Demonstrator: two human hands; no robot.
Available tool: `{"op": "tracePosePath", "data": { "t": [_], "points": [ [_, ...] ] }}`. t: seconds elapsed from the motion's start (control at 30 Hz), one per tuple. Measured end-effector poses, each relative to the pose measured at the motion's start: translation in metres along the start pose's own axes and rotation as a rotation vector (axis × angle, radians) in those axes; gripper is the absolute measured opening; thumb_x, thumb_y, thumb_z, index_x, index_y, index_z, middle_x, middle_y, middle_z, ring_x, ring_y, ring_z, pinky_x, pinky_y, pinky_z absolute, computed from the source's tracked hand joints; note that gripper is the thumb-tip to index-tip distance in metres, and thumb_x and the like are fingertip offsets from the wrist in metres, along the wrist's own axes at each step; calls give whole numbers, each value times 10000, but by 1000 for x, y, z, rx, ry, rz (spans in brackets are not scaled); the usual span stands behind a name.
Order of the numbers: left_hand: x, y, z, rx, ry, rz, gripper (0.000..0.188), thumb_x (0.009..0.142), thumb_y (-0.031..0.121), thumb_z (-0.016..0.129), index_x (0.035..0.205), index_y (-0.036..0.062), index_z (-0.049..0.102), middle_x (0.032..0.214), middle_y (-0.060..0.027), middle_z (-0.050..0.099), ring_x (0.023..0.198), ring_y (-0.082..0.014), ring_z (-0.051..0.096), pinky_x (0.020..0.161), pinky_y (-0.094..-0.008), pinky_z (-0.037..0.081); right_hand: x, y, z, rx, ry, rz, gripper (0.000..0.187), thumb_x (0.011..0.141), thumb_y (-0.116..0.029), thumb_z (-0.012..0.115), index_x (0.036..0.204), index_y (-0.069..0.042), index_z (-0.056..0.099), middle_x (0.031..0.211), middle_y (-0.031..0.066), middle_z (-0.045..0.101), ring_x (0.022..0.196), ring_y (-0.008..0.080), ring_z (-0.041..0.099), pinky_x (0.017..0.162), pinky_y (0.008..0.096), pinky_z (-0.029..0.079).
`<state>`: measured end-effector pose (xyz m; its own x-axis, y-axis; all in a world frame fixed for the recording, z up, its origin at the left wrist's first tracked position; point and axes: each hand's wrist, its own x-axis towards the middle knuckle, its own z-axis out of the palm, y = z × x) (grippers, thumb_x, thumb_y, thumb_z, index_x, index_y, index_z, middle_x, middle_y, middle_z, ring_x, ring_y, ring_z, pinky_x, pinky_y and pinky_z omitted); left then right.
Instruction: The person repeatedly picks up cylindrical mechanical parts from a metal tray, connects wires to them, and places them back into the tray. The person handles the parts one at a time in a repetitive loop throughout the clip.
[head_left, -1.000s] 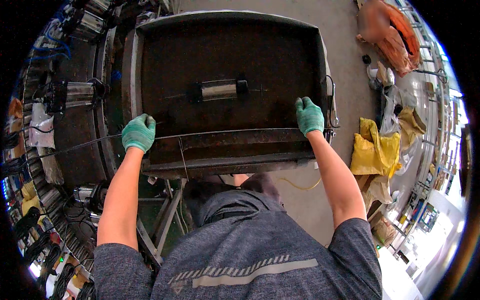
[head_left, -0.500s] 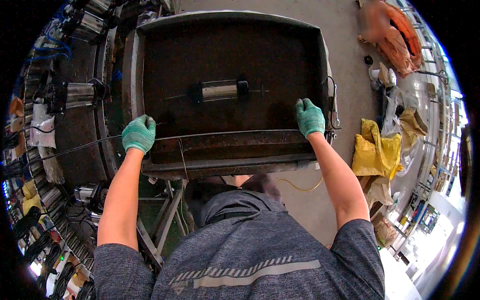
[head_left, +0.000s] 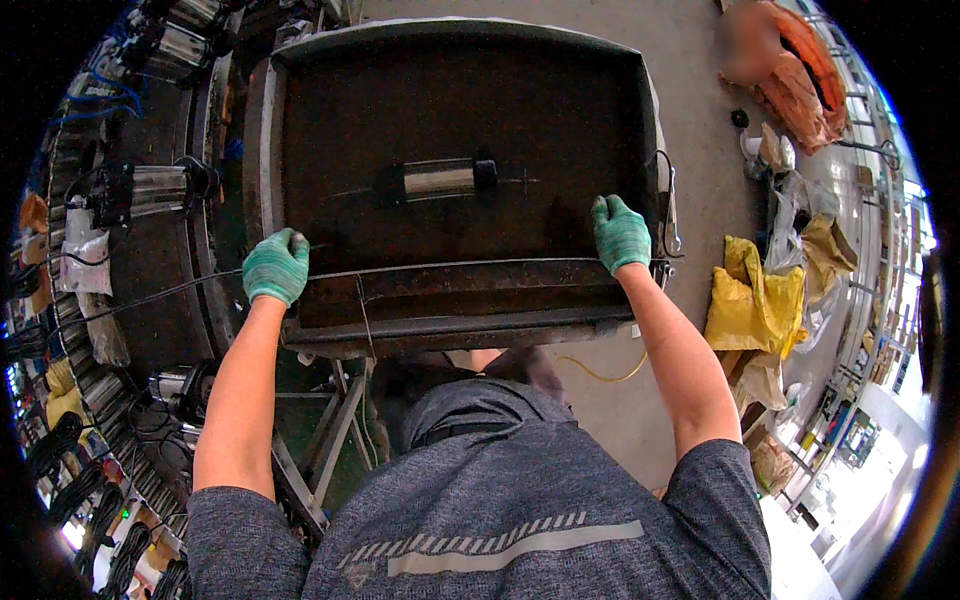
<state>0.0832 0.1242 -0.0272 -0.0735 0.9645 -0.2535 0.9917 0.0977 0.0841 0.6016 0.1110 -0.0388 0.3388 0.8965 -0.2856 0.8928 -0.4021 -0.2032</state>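
In front of me is a large dark metal tank (head_left: 264,160), rectangular with a raised rim. Inside lies a cylindrical motor or pump (head_left: 440,180), silver in the middle with black ends and a thin rod or line at either end. A rusty crosswise strip (head_left: 450,283) runs along the tank's near side. My left hand (head_left: 276,268), in a green knitted glove, is closed at the strip's left end by the rim; a black cable (head_left: 180,291) reaches it from the left. Similarly gloved, my right hand (head_left: 622,238) is closed at the right end. Both sets of fingers are partly hidden.
More silver-and-black cylinders (head_left: 160,192) stand along the bench at left, among cables. A metal hook or clip (head_left: 671,215) hangs on the tank's right side. On the right are a yellow sack (head_left: 750,300), plastic bags, shelving and a person in orange (head_left: 810,90).
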Motion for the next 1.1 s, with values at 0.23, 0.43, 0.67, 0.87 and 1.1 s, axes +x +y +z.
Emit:
{"op": "tracePosePath", "data": {
  "t": [0.23,0.43,0.67,0.87,1.1],
  "points": [
    [0,2,-2,6,-2,-3,372,1015,382,501,987,84,724,983,-207,727,935,-443,679,824,-521,546,0,2,2,12,1,8,434,1042,-484,462,1093,-105,665,1007,243,717,993,478,662,833,576,523],
    [0,0,1,7,4,-8,376,1013,389,503,1031,90,730,1014,-203,732,958,-435,683,837,-517,547,2,6,6,9,27,-14,442,1046,-492,447,1094,-110,665,1004,245,715,987,484,661,831,584,520],
    [-2,4,-5,10,-3,-26,383,1012,401,501,1065,96,727,1055,-197,731,996,-429,678,863,-522,541,2,6,6,18,31,-9,430,1048,-498,445,1099,-129,661,1009,254,711,984,495,656,821,594,520],
    [-2,1,-3,4,-7,-3,366,1014,392,499,1014,101,722,1030,-187,732,976,-429,678,855,-523,541,3,4,7,26,-5,2,434,1044,-497,459,1124,-128,673,1031,241,715,991,492,657,833,580,523],
    [-3,6,-9,-23,-14,-31,351,1004,388,516,1013,109,730,1014,-189,732,964,-433,679,847,-522,542,3,7,6,29,2,11,434,1044,-495,459,1107,-121,669,1023,244,713,988,493,654,839,579,522]
  ]
}}
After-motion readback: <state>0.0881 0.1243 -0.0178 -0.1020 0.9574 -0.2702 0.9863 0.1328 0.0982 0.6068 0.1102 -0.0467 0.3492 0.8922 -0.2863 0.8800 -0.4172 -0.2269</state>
